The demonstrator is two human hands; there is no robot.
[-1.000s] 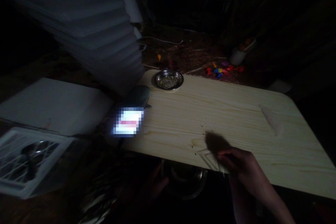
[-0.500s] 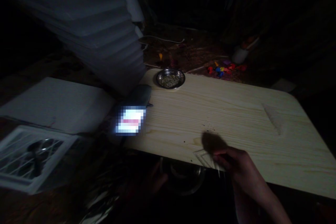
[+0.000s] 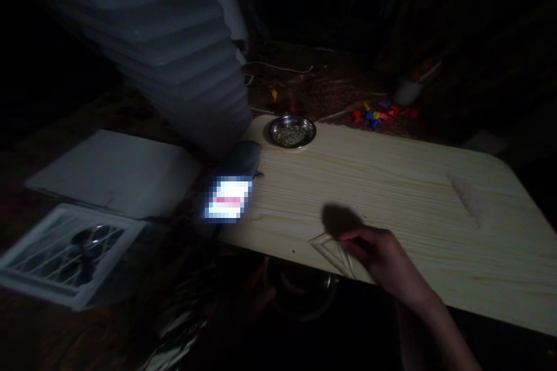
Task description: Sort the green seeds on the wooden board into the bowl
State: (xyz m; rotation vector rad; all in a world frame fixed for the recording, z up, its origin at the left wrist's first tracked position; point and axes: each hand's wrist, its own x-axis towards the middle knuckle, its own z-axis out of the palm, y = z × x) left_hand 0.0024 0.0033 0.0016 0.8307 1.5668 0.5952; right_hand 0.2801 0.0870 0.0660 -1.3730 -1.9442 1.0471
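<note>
Over the near part of the wooden table, my right hand (image 3: 375, 250) is closed in a pinch at the edge of a dark rounded thing (image 3: 339, 218). Thin pale strips (image 3: 329, 249) in an angular outline lie beside the fingers. Dimness hides what kind of things these are. A small dark speck (image 3: 293, 251) is on the tabletop to their left. Below the table's front edge is a shiny metal bowl (image 3: 302, 316), mostly in shadow. My left hand (image 3: 260, 295) is at its left rim, fingers seemingly closed round it, though barely lit.
A steel dish (image 3: 292, 132) of small pale pieces stands at the table's (image 3: 409, 185) far left corner. A bright pixelated screen (image 3: 229, 198) is at the left edge. A white crate (image 3: 69, 255) stands lower left; colourful toys (image 3: 383, 116) lie beyond the table.
My right hand has moved left and slightly away over the table, with the dark thing and pale strips moving along. The view has shifted slightly. My left hand stays by the bowl.
</note>
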